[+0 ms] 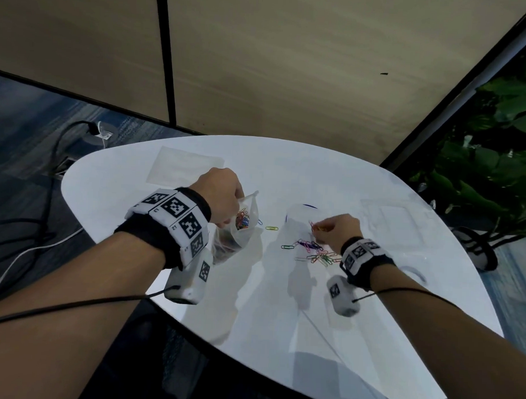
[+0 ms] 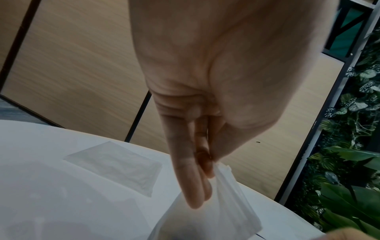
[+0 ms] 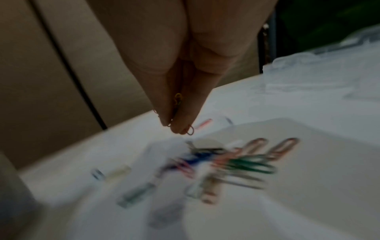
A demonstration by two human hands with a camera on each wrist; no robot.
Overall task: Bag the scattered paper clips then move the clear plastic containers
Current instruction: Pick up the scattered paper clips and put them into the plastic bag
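My left hand pinches the rim of a clear plastic bag and holds it up off the white table; coloured paper clips show inside it. The left wrist view shows my thumb and fingers closed on the bag's top edge. My right hand pinches a few paper clips just above a scattered pile of coloured clips, which is blurred in the right wrist view. A lone yellow clip lies between the bag and the pile. A clear round container stands behind the pile.
A flat empty clear bag lies at the table's far left. A clear rectangular container sits at the right. Leafy plants stand beyond the right edge, cables trail on the floor to the left, and wood wall panels rise behind.
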